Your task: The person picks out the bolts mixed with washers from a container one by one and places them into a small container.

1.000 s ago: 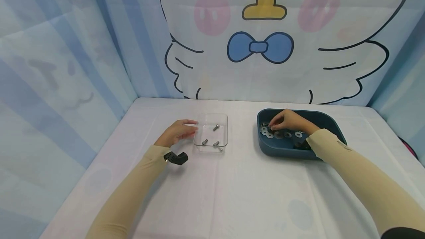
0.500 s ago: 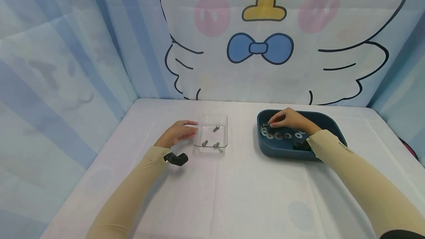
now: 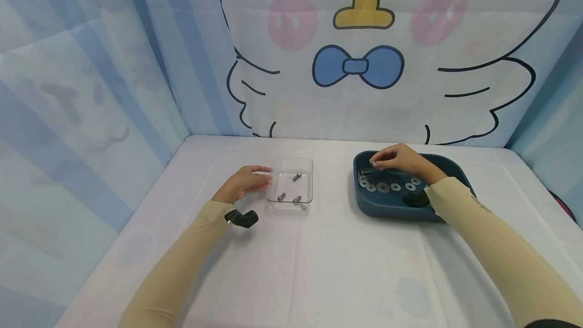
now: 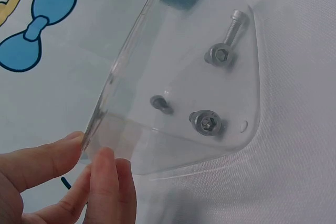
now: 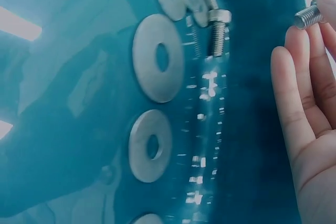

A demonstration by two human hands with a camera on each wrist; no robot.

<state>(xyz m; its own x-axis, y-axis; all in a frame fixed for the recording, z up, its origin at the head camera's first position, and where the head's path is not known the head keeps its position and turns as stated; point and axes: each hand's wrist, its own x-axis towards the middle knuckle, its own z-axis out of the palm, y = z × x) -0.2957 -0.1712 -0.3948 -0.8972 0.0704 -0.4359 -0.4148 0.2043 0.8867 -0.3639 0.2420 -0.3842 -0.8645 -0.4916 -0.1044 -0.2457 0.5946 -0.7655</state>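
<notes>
My left hand (image 3: 243,183) pinches the left wall of a clear plastic box (image 3: 286,185), thumb on one side and fingers on the other in the left wrist view. Several hex-socket bolts (image 4: 208,124) lie on the box floor. Over the back left of a dark blue tray (image 3: 391,210), my right hand (image 3: 402,160) holds a short threaded bolt (image 5: 308,16) between thumb and fingers. Below that hand, flat metal washers (image 5: 143,59) and more bolts (image 5: 218,32) lie in the tray.
A black object (image 3: 415,199) sits at the tray's front right, beside the right sleeve. White cloth (image 3: 346,262) covers the table, and a printed curtain (image 3: 357,110) rises along its back edge.
My right hand has lifted up from the tray's bolts and washers, and a bolt now shows between its fingertips. The left hand and the clear box have stayed put.
</notes>
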